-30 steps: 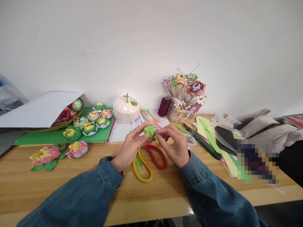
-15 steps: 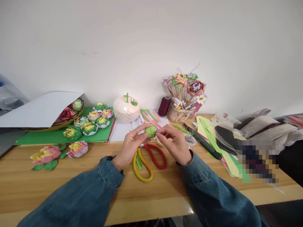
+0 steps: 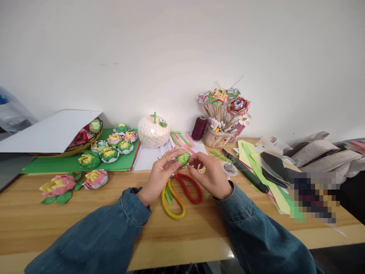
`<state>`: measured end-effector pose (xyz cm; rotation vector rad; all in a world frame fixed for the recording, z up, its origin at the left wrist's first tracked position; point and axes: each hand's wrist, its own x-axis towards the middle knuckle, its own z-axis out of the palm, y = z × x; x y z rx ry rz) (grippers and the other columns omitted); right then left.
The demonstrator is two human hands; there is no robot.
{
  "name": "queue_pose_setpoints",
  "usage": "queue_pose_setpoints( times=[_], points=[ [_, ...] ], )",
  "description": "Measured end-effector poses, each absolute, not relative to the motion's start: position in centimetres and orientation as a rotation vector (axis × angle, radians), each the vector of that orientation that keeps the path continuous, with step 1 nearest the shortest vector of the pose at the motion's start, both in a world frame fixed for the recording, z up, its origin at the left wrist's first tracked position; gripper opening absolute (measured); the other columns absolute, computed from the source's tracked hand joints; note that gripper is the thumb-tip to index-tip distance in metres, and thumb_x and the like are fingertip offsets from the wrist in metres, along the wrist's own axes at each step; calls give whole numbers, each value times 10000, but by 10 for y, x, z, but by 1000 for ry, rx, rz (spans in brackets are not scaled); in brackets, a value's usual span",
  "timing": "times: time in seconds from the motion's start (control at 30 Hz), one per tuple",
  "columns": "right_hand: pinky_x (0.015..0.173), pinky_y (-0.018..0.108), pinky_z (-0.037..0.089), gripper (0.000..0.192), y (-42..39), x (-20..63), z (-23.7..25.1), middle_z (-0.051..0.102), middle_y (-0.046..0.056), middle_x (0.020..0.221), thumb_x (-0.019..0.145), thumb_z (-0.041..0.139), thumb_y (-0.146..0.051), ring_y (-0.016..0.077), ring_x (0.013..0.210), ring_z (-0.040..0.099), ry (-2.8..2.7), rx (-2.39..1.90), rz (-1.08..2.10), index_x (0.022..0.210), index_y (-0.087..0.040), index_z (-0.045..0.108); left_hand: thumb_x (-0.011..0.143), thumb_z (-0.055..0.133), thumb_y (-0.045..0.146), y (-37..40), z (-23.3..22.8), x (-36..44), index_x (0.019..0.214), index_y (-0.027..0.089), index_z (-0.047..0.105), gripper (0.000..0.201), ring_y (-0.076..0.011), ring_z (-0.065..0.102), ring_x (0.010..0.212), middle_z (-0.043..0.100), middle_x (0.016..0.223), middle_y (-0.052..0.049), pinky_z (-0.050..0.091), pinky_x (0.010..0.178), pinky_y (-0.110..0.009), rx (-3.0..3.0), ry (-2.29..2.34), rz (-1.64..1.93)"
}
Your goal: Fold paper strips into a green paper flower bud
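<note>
My left hand point(image 3: 163, 173) pinches a light-green folded-paper flower bud point(image 3: 182, 157) between thumb and fingers, with a ring on one finger. At the bud's right edge is my right hand point(image 3: 209, 173), its fingers curled and its thumb a little apart from the index finger. The index fingertip is at or against the paper; I see nothing held in this hand. Below both hands, scissors with one yellow and one red handle point(image 3: 186, 188) lie on the table, their blades mostly hidden. A green paper piece point(image 3: 169, 195) shows inside the yellow loop.
Several finished paper flowers point(image 3: 109, 154) sit on green sheets point(image 3: 42, 163) at left; two pink ones point(image 3: 58, 185) lie nearer. A white textured ornament point(image 3: 154, 131), dark red thread spool point(image 3: 199, 128) and flower basket point(image 3: 218, 137) stand by the wall. Paper strips point(image 3: 262, 179) lie right.
My right thumb and index finger have parted slightly at the bud's edge. The bud has turned a little in my left hand, and the whole view has shifted slightly.
</note>
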<state>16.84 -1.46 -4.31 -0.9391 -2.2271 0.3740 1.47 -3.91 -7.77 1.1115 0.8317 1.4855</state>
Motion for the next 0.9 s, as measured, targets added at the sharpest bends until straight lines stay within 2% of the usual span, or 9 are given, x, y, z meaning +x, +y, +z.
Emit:
queue_pose_setpoints(
  times=[0.2,0.37,0.43,0.53,0.67,0.8,0.9],
  points=[
    [571,215,375,53,-17,168,-42,574,7,732,773,496,-205,105,605,530,-2344,-948,96,783,-181,543,724,603,252,-39,-77,14,991,243,644,270,-230,409,1188,460,1282,-32,430,907,-315,1160,879,1489],
    [535,217,340,91,-18,167,-44,612,6,735,780,493,-219,109,599,554,-2350,-950,-180,803,-196,578,744,581,248,-40,-78,15,1066,258,603,322,-232,381,1215,404,1327,-26,466,863,-276,1214,873,1480],
    [520,219,331,102,-18,167,-46,622,4,722,780,489,-229,111,579,558,-2298,-1004,-194,827,-196,574,744,581,256,-39,-79,15,1102,259,580,358,-243,390,1210,386,1352,-29,478,854,-289,1206,847,1459],
    [508,205,347,132,-16,166,-47,617,-12,659,752,500,-216,95,515,541,-2228,-1098,56,870,-179,546,731,598,269,-38,-82,14,1147,255,550,418,-248,452,1163,415,1346,-37,464,882,-330,1188,844,1427],
    [495,187,373,122,-13,166,-45,598,-25,616,716,506,-181,79,487,503,-2158,-1075,484,833,-166,536,715,623,270,-38,-84,13,1208,242,499,509,-216,558,1039,578,1186,-55,439,903,-337,1154,888,1372],
    [491,190,391,107,-12,168,-39,603,3,638,726,498,-211,83,513,494,-2075,-1023,806,759,-146,576,714,630,261,-38,-84,13,1230,236,475,539,-173,615,898,656,1044,-40,462,848,-308,1113,859,1352],
    [482,197,393,143,-11,170,-36,598,12,619,729,500,-230,84,497,481,-2049,-1024,923,742,-129,600,712,632,266,-38,-84,12,1229,213,480,542,-162,619,828,684,936,-35,481,777,-283,1112,862,1346]
  ],
)
